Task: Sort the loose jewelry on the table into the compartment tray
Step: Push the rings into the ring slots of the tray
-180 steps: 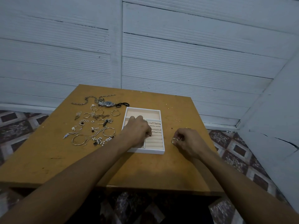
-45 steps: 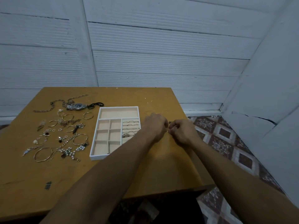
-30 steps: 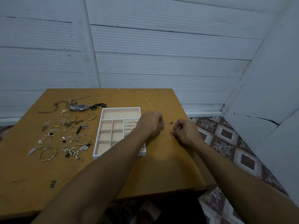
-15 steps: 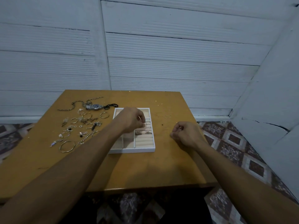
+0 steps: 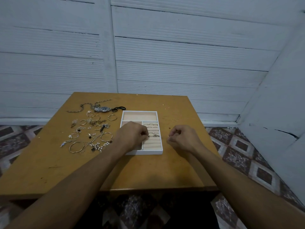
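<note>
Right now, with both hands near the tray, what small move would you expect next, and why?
Probably the left hand pushes the small ring it seems to pinch down between the ring rolls of the tray, since its fingertips sit right over those rows. The right hand pinches a thin ring beside the tray, likely next in line.

tabletop: matt ochre wood, scuffed
tray: white rim, beige cloth-like lining
jewelry: shiny metal, some pearly beads
wall: white ribbed boards
</note>
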